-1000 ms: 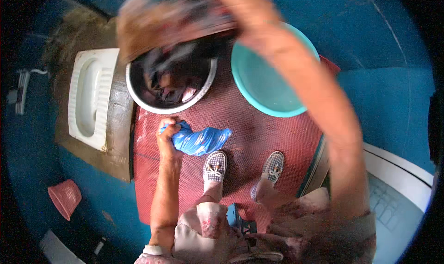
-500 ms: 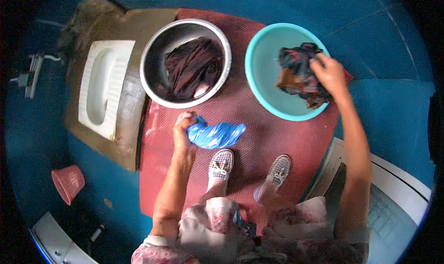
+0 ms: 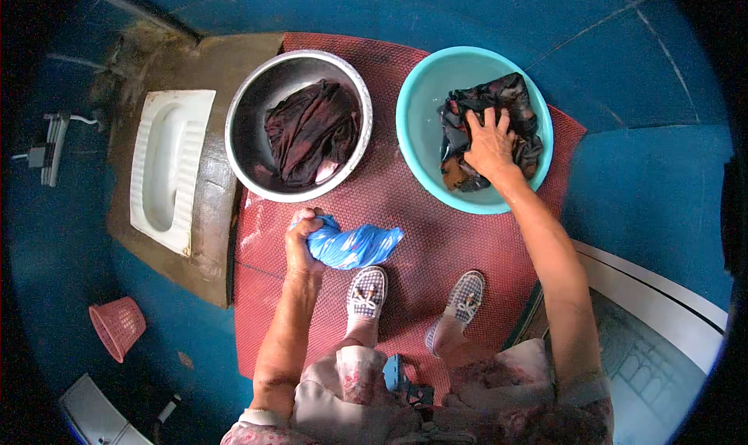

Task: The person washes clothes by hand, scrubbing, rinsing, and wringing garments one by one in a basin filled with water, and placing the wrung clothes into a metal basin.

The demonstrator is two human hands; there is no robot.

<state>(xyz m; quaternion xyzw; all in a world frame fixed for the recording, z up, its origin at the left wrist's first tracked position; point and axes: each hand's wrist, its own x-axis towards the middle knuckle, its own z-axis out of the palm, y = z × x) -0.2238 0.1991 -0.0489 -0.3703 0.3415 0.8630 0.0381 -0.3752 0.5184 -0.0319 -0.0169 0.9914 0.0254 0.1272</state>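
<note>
At two o'clock, the right hand (image 3: 492,150) touches dark cloth (image 3: 514,96). At eight, the left hand (image 3: 301,244) grips blue cloth (image 3: 355,247).

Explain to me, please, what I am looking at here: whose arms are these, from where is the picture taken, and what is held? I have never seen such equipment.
There is no robot here: these are a person's own bare arms. A wide fisheye camera worn on the head looks down, so straight edges bend near the rim, and the picture's left is the person's left.

On the red mat stand two basins: a metal basin with dark cloth inside, and a turquoise basin. The left hand grips a twisted blue cloth. The right hand rests, fingers spread, on a dark patterned cloth in the turquoise basin.
</note>
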